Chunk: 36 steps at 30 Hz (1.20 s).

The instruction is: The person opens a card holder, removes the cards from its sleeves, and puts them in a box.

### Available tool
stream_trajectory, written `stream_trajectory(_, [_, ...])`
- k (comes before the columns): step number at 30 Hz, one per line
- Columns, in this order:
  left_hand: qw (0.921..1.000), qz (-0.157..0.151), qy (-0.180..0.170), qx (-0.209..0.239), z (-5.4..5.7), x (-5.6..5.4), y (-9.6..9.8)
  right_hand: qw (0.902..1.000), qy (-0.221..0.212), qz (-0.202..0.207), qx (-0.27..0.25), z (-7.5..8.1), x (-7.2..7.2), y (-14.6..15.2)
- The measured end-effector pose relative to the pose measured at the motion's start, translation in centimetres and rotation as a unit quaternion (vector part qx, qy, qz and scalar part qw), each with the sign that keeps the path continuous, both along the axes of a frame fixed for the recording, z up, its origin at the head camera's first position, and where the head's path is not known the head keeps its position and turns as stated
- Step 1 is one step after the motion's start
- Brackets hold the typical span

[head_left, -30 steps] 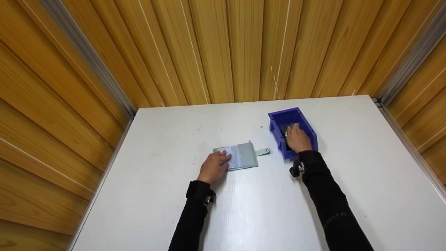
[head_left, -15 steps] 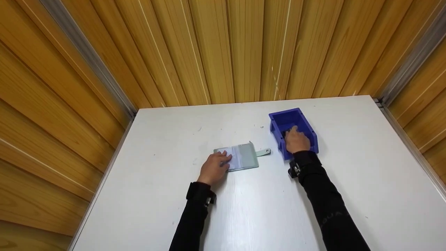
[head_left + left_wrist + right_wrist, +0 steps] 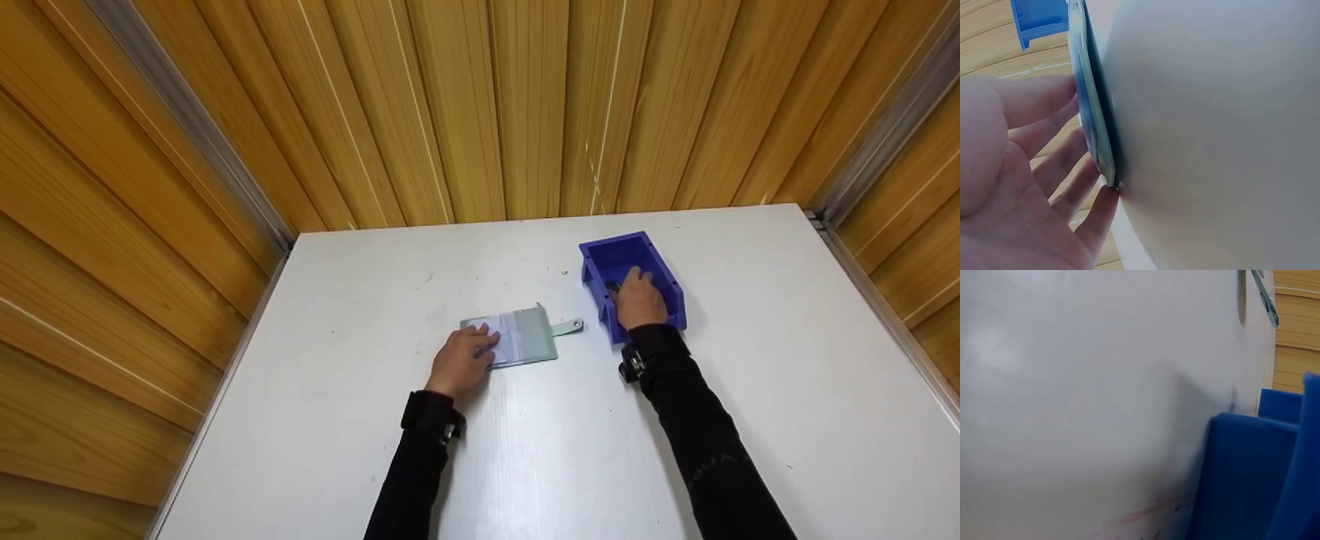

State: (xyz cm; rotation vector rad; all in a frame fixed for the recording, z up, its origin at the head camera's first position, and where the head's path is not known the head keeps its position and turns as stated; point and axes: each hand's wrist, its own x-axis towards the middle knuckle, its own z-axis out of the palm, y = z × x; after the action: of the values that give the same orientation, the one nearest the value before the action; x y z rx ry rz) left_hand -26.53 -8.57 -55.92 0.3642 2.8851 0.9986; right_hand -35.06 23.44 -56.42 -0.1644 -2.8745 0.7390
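A pale green card holder [image 3: 534, 335] lies unfolded on the white table, clear sleeves showing and its snap strap [image 3: 568, 327] pointing right. My left hand [image 3: 461, 361] rests on its left part; in the left wrist view the fingers [image 3: 1067, 154] are fairly straight, touching the holder's face and edge. To the right is a blue plastic bin [image 3: 634, 245]. My right hand [image 3: 641, 301] reaches down inside it, beside a small dark item [image 3: 613, 288] that is mostly covered. Its fingertips are hidden, so a grip cannot be made out. The right wrist view has only the bin's wall [image 3: 1249, 478], no hand.
The white table [image 3: 547, 450] meets wood-patterned wall panels [image 3: 465, 112] at the back. Similar panels with grey metal corner rails [image 3: 187, 120] stand at both sides. The bin's raised sides surround the right hand.
My right hand has sunk lower and slightly nearer within the bin; the dark item with white marks, plainer before, is now mostly covered. My left hand and the card holder stay put.
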Motion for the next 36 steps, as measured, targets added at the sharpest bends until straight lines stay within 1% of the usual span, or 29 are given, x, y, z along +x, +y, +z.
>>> stream_trajectory(4, [1.0000,0.000,-0.004,0.002,0.00,0.01,-0.03,1.0000,-0.002,-0.003,-0.003,-0.04,0.02,0.03])
stream_trajectory(10, [0.9999,-0.008,0.014,-0.004,-0.13,-0.07,-0.08,0.9999,-0.009,-0.006,0.002,0.41,0.16,-0.05])
stream_trajectory(20, [1.0000,-0.001,-0.003,-0.009,-0.06,-0.09,0.00,0.9998,-0.016,-0.008,-0.007,0.38,0.23,-0.04])
stream_trajectory(26, [1.0000,-0.001,-0.004,-0.004,-0.04,-0.15,-0.05,0.9997,-0.022,-0.010,-0.010,0.69,0.28,-0.08])
stream_trajectory(30, [1.0000,-0.003,0.003,-0.006,0.01,-0.11,-0.09,0.9996,-0.023,-0.011,-0.010,0.84,0.33,-0.06])
stream_trajectory(33, [1.0000,-0.005,0.005,-0.005,0.01,-0.06,-0.11,0.9998,-0.012,-0.011,-0.013,0.66,0.23,-0.01])
stream_trajectory(36, [1.0000,-0.001,0.000,-0.001,0.01,0.06,-0.13,0.9993,0.029,-0.008,-0.024,0.38,-0.08,-0.03])
